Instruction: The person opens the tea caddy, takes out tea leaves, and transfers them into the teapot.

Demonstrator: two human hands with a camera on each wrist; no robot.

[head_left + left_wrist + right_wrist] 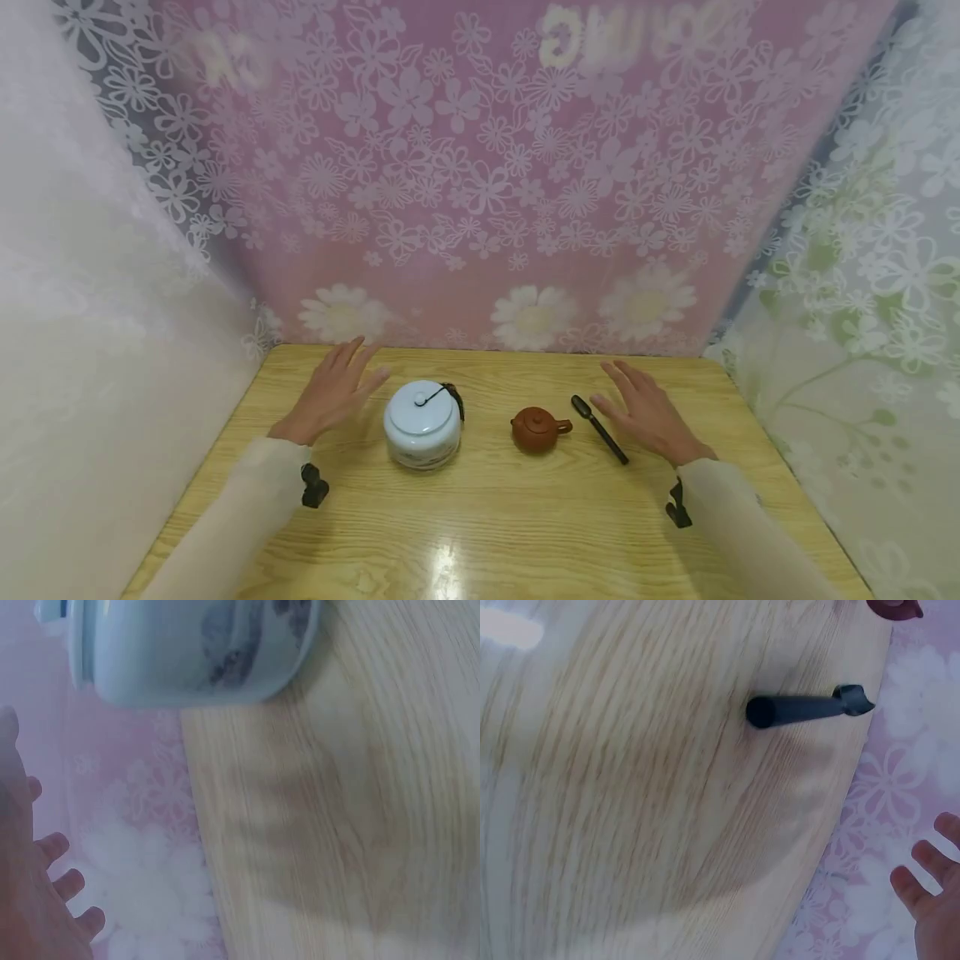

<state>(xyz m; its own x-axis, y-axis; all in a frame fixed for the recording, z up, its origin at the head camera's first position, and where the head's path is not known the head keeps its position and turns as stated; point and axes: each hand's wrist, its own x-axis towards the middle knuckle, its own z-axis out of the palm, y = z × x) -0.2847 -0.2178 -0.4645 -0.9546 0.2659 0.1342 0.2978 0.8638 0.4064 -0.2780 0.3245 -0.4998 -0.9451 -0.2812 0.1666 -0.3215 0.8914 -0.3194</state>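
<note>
My left hand (330,393) hovers over the left of the table, fingers straight and thumb apart, holding nothing. To its right stands a pale blue lidded porcelain jar (423,427) with a dark cord and tassel at its lid; the left wrist view shows the jar's painted side (202,652). A small brown clay teapot (536,431) sits right of the jar, its handle toward the right. Beside it lies a dark tea scoop (600,429), scoop end away from me. My right hand (651,414) is held just right of the scoop, fingers extended, touching nothing.
The wooden table (480,525) carries these things in a row across its middle. A pink flowered curtain (480,208) rises at the table's far edge. Pale flowered cloths hang on the left side (112,317) and the right side (862,350).
</note>
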